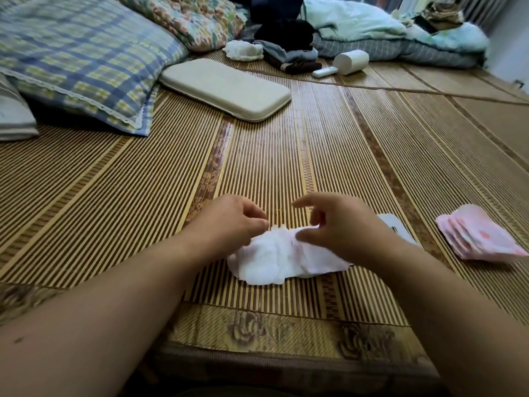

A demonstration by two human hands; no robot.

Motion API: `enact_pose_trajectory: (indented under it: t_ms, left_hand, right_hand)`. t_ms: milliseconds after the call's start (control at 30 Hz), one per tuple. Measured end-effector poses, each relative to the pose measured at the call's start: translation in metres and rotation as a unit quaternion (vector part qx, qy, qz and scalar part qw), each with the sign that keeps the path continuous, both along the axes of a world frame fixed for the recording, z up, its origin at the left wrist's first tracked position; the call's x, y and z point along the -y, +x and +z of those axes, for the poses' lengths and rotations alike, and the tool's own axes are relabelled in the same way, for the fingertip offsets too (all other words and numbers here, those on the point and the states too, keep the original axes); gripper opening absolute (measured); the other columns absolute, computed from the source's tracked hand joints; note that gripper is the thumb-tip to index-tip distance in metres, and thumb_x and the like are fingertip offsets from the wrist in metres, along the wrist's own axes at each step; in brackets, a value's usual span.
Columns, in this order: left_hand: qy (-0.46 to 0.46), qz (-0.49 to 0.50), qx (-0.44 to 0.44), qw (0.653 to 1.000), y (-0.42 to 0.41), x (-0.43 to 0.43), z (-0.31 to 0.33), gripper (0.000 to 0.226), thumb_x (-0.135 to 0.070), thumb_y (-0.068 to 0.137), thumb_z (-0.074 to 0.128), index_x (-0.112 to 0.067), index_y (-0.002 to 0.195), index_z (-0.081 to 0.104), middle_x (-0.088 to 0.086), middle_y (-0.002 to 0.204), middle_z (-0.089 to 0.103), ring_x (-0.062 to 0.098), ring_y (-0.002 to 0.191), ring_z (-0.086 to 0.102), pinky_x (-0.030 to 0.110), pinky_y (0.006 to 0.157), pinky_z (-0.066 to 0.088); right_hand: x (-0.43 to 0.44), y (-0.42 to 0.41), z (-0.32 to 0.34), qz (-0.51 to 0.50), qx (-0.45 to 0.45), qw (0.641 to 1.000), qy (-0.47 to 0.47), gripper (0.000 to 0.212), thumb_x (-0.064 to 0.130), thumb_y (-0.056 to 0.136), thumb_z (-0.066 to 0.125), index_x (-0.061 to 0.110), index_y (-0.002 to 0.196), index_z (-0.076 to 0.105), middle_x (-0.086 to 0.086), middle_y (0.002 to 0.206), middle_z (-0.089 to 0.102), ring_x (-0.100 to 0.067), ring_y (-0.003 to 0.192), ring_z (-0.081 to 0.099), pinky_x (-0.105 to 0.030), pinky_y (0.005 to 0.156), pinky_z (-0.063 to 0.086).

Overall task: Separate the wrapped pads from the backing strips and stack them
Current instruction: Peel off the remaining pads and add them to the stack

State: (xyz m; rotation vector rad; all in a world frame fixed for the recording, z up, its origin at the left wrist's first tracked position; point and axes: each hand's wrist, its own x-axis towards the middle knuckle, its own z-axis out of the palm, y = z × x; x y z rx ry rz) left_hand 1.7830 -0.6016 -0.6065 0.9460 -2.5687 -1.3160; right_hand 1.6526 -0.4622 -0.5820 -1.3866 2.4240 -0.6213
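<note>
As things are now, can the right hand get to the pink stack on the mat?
Probably yes. The right hand is at the white pads, and the pink stack lies further to its right on the bamboo mat. Only bare mat shows between them, apart from a white strip lying flat beside the hand.

Bed covered by a striped bamboo mat [329,156], bearing a white pad [266,265] near its front edge, a stack of pink wrapped pads [481,239] at right, a cream flat case [226,88], a plaid pillow [86,58] and bunched bedding [400,38] behind.
</note>
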Motion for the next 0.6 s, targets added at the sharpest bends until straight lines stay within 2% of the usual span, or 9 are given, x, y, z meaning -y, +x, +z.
enact_pose_trajectory:
  t_ms: [67, 133, 167, 233, 333, 467, 600]
  left_hand:
    - [-0.067, 0.012, 0.035, 0.997, 0.005, 0.008, -0.002, 0.011, -0.034, 0.082, 0.066, -0.028, 0.091, 0.069, -0.016, 0.08, 0.064, 0.0, 0.071, 0.061, 0.022, 0.061, 0.051]
    - [-0.112, 0.024, 0.085, 0.99, 0.012, 0.014, -0.004, 0.014, -0.039, 0.081, 0.066, -0.028, 0.088, 0.069, -0.014, 0.081, 0.065, 0.003, 0.074, 0.06, 0.03, 0.07, 0.054]
    - [-0.128, 0.022, 0.113, 0.985, 0.015, 0.016, -0.005, 0.015, -0.041, 0.08, 0.066, -0.028, 0.088, 0.069, -0.014, 0.08, 0.065, 0.004, 0.074, 0.06, 0.031, 0.071, 0.054]
    - [-0.143, 0.012, 0.15, 0.978, 0.02, 0.016, -0.005, 0.018, -0.044, 0.078, 0.066, -0.029, 0.088, 0.067, -0.013, 0.081, 0.065, 0.005, 0.073, 0.059, 0.032, 0.072, 0.055]
    - [-0.143, 0.0, 0.168, 0.975, 0.023, 0.013, -0.005, 0.021, -0.044, 0.074, 0.07, -0.029, 0.087, 0.065, -0.012, 0.081, 0.064, 0.005, 0.073, 0.059, 0.032, 0.071, 0.055]
    - [-0.167, -0.011, 0.185, 0.968, 0.023, 0.006, -0.005, 0.016, -0.041, 0.071, 0.073, -0.029, 0.074, 0.063, -0.01, 0.076, 0.064, 0.007, 0.071, 0.058, 0.03, 0.066, 0.053]
    - [-0.169, -0.03, 0.193, 0.966, 0.021, 0.004, -0.006, 0.016, -0.038, 0.076, 0.07, -0.027, 0.068, 0.063, -0.008, 0.072, 0.065, 0.008, 0.068, 0.059, 0.029, 0.06, 0.051]
  right_hand:
    - [-0.006, -0.015, 0.01, -0.05, 0.065, 0.995, -0.063, 0.033, 0.023, 0.081, 0.069, 0.029, 0.112, 0.061, 0.008, 0.076, 0.062, -0.006, 0.064, 0.06, -0.015, 0.047, 0.047]
    - [-0.015, -0.031, 0.017, -0.113, 0.111, 0.983, -0.094, 0.023, 0.02, 0.085, 0.065, 0.023, 0.107, 0.064, 0.003, 0.081, 0.067, -0.013, 0.068, 0.065, -0.018, 0.047, 0.052]
    - [-0.02, -0.038, 0.017, -0.137, 0.108, 0.982, -0.076, 0.019, 0.018, 0.086, 0.064, 0.021, 0.105, 0.065, 0.001, 0.082, 0.068, -0.014, 0.069, 0.066, -0.021, 0.048, 0.053]
    - [-0.028, -0.045, 0.012, -0.162, 0.093, 0.982, 0.016, 0.013, 0.018, 0.086, 0.064, 0.016, 0.098, 0.067, -0.001, 0.082, 0.068, -0.014, 0.071, 0.066, -0.026, 0.053, 0.054]
    - [-0.03, -0.041, -0.002, -0.168, 0.114, 0.969, 0.14, 0.015, 0.026, 0.079, 0.071, 0.014, 0.087, 0.069, -0.003, 0.08, 0.069, -0.016, 0.072, 0.066, -0.029, 0.06, 0.055]
    - [-0.025, -0.035, -0.011, -0.179, 0.055, 0.968, 0.166, 0.018, 0.03, 0.072, 0.078, 0.014, 0.075, 0.07, -0.003, 0.072, 0.07, -0.016, 0.067, 0.065, -0.036, 0.068, 0.056]
    - [-0.025, -0.034, -0.015, -0.184, 0.05, 0.965, 0.18, 0.019, 0.031, 0.073, 0.077, 0.014, 0.073, 0.07, -0.003, 0.069, 0.07, -0.017, 0.068, 0.065, -0.036, 0.07, 0.055]
